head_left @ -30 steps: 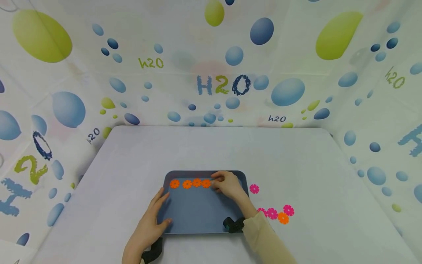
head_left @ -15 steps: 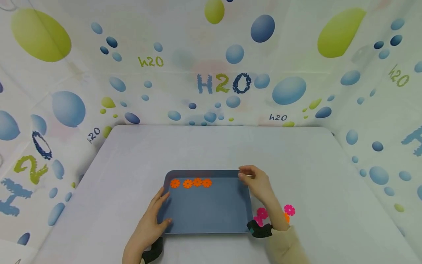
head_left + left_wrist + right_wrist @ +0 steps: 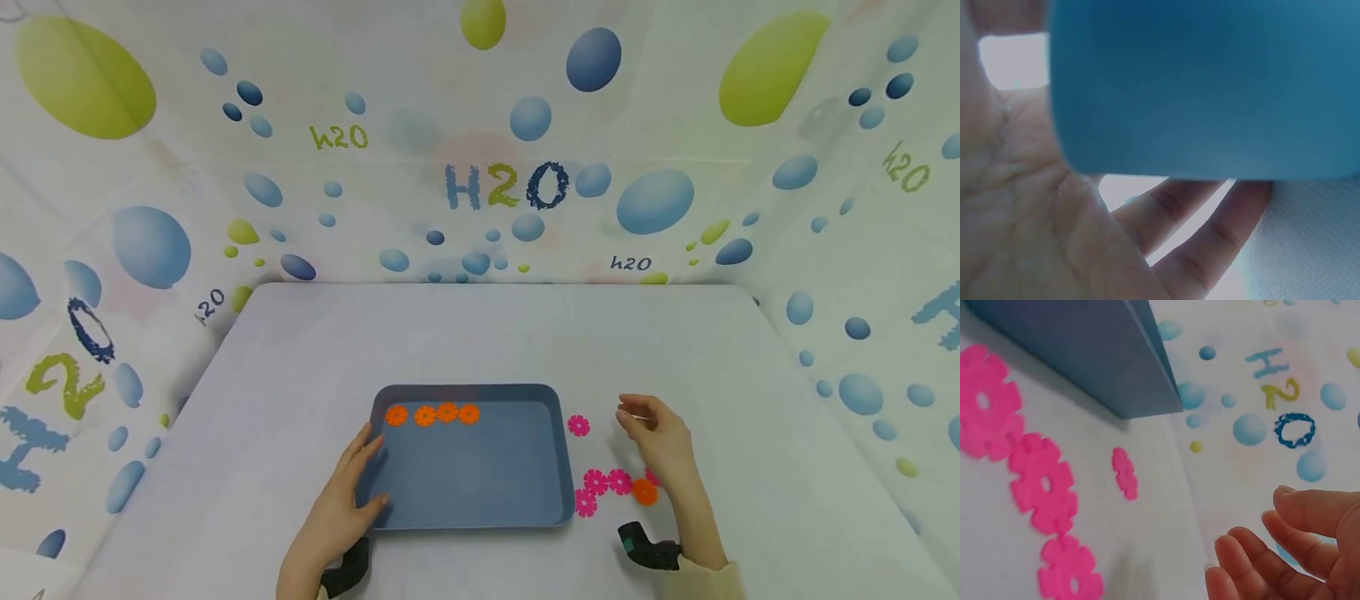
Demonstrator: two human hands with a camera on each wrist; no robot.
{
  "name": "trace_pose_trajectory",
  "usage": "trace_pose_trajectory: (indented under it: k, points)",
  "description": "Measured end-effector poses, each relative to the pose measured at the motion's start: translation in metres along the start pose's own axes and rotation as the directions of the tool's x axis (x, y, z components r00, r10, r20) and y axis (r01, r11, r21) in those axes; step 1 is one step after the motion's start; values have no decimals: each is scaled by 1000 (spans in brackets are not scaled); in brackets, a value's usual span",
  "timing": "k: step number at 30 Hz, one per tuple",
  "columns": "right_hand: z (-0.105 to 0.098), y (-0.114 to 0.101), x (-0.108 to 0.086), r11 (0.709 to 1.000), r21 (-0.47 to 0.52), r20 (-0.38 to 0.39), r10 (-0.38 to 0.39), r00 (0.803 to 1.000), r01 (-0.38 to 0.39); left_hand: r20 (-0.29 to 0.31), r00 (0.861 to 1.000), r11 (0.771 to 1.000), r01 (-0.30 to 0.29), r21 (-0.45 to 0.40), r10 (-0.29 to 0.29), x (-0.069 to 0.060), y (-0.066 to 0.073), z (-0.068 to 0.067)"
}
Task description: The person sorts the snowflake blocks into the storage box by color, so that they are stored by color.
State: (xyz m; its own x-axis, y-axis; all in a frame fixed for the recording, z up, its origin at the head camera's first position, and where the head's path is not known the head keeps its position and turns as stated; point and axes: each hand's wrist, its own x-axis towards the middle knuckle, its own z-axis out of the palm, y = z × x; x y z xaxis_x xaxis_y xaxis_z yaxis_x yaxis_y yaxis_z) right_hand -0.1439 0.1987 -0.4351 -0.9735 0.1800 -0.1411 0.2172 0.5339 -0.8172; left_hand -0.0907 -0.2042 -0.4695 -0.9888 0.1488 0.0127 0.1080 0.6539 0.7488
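The left hand (image 3: 341, 504) rests at the left side of a blue-grey tray (image 3: 472, 475), its fingers spread along the rim and its thumb near the front corner. In the left wrist view the tray wall (image 3: 1210, 94) stands close before the palm. Several orange notched plastic discs (image 3: 447, 412) lie in a row along the tray's far side. The right hand (image 3: 663, 442) hovers right of the tray, fingers loosely bent, holding nothing. Below and beside it lie several pink notched discs (image 3: 619, 482) and an orange disc (image 3: 645, 492). One pink disc is partly hidden by this hand.
A single pink disc (image 3: 578, 426) lies just outside the tray's right wall. The white table (image 3: 262, 375) reaches back to a white curtain (image 3: 420, 133) printed with blue and green drops. Another pink disc (image 3: 586, 502) lies against the tray's front right corner.
The right hand has left the row of orange discs inside the tray and moved right, over the table beyond the pink discs. The left hand and the orange row have stayed put.
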Motion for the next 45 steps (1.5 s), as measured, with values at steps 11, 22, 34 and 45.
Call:
trace_pose_trajectory:
  k: [11,22,34,45]
  points:
    - [1,28,-29,997,-65,11,48,999,-47,-10,1000,1000,-21,10,21,-1,-1,-1]
    - [-2,56,-57,982,-181,-33,43,999,-48,1,1000,999,-31,9,31,-2,-2,-2]
    - [0,61,-61,970,-244,-49,7,999,-18,17,1000,1000,-8,-4,8,-1,-3,-1]
    - [1,58,-57,943,-332,1,-8,1000,8,16,1000,1000,-15,-4,15,-1,-2,-2]
